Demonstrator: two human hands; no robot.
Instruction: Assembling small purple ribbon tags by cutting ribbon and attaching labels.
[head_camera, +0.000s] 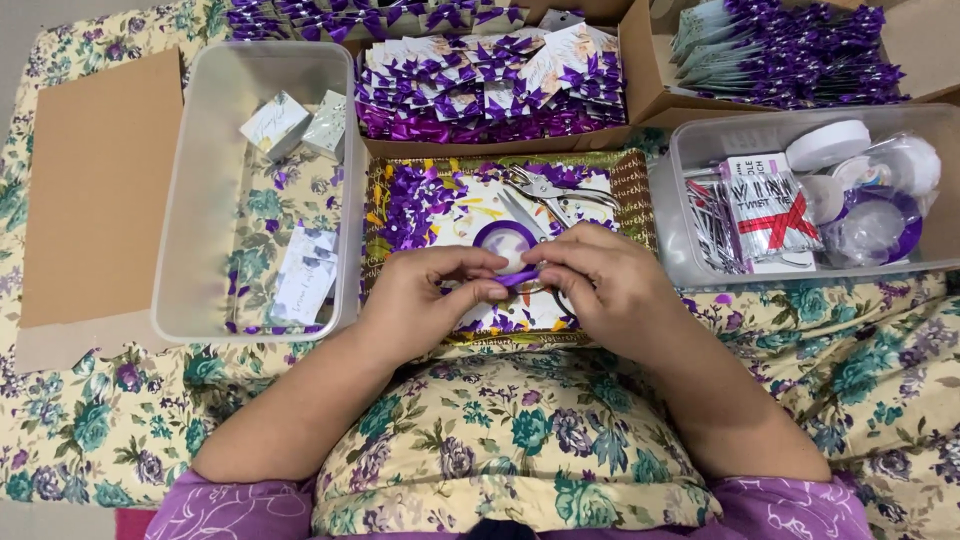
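A short strip of purple ribbon (519, 277) is pinched between left hand (432, 295) and right hand (600, 285), both grips closed on it. Judged mid-fold. Silver pliers (545, 190) lie just beyond the grip; finer fingertip control is called for.

I have both hands over the tray (640, 215) at the centre of the cloth (880, 370), left hand (425, 300) and right hand (605, 285) meeting on a ribbon piece (518, 278). On the tray, behind my hands, lie the pliers (545, 190) and a ribbon roll (505, 238). Left of the tray stands a bin (190, 200) with small boxes (295, 125) at its far end and a card (305, 275) nearer me. Cardboard (100, 190) lies left of that. Right of the tray a second bin (690, 150) holds tape rolls (828, 145). Behind the tray are boxes of bows (480, 85).
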